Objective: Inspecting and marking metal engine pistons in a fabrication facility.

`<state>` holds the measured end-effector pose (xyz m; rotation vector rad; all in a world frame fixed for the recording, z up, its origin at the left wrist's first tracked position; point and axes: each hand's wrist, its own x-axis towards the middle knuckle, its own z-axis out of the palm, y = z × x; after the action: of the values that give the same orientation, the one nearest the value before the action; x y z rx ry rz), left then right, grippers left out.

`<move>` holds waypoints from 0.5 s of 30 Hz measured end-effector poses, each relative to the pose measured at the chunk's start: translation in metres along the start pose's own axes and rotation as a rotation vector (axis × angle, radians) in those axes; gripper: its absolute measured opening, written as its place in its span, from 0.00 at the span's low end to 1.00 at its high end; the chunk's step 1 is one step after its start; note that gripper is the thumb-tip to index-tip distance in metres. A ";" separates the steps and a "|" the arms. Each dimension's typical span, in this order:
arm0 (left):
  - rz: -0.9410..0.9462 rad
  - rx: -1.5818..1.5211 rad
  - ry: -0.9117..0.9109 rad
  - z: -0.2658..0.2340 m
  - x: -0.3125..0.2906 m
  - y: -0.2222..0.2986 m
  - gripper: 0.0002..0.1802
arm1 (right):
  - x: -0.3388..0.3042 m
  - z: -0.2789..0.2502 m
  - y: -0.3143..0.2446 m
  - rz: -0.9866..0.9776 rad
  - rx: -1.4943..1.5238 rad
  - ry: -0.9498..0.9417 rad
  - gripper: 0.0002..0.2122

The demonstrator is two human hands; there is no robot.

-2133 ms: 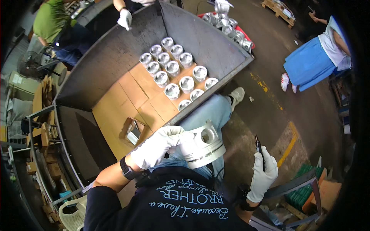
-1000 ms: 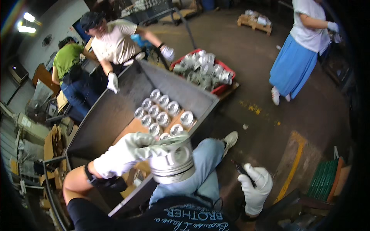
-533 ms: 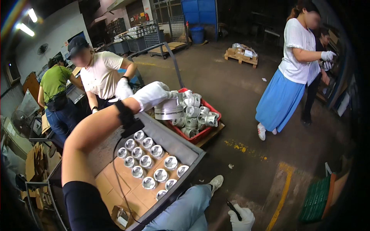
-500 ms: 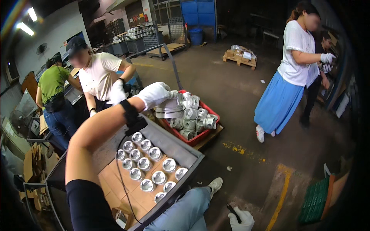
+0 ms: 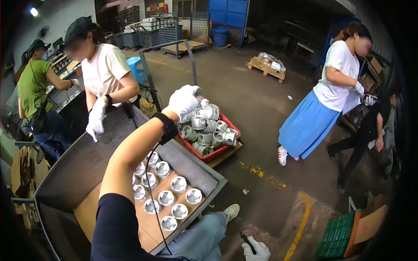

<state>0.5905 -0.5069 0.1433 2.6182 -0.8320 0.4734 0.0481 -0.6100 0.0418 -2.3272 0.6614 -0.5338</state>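
My left hand (image 5: 183, 103), in a white glove, is over the far left side of a red crate (image 5: 225, 153) heaped with metal pistons (image 5: 210, 127). Its fingers curl closed, their tips out of sight; whether a piston is in them is hidden. A black band with a cable circles that wrist. My right hand (image 5: 257, 251), also gloved, is low in the picture, closed round a slim black pen-shaped tool (image 5: 247, 242). Below my left forearm, several shiny pistons (image 5: 166, 198) stand in spaced rows on cardboard (image 5: 93, 213) inside a grey metal cart (image 5: 208, 179).
A co-worker in a pale shirt (image 5: 106, 69) stands across the cart, a gloved hand above its edge. Another in green (image 5: 37, 85) stands behind. At right is a person in a blue skirt (image 5: 310, 124), near a bending one in black (image 5: 365, 130). A green crate (image 5: 337, 235) lies lower right.
My left hand has risen slightly; the piston seen in it before no longer shows plainly. The co-worker's gloved hand has come over the cart's edge. The whole view has shifted.
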 end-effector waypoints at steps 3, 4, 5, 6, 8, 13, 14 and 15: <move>-0.010 -0.755 0.028 -0.039 -0.047 0.000 0.20 | -0.003 0.008 -0.007 0.010 0.177 0.084 0.10; -0.180 -1.051 -0.065 -0.051 -0.074 0.005 0.18 | -0.002 0.008 -0.010 0.120 0.233 0.005 0.21; -0.206 -1.320 -0.118 -0.064 -0.099 0.012 0.18 | 0.002 0.015 -0.015 0.277 0.476 0.074 0.17; -0.212 -1.588 -0.162 -0.079 -0.123 0.019 0.19 | 0.005 0.020 -0.022 0.440 0.719 0.143 0.14; -0.469 -2.019 -0.247 -0.101 -0.172 0.043 0.21 | 0.012 0.023 -0.038 0.138 0.678 0.223 0.13; -0.772 -2.219 -0.016 -0.134 -0.267 0.101 0.19 | 0.013 0.007 -0.093 -0.465 0.479 0.113 0.15; -0.852 -2.252 0.012 -0.137 -0.280 0.108 0.18 | 0.008 0.001 -0.103 -0.427 0.542 -0.021 0.16; -0.806 -2.255 0.043 -0.140 -0.289 0.114 0.18 | 0.009 0.000 -0.112 -0.587 0.469 0.073 0.17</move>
<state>0.2700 -0.3947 0.1733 0.5569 0.0800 -0.4839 0.0906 -0.5413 0.1193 -2.0270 -0.1362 -0.9254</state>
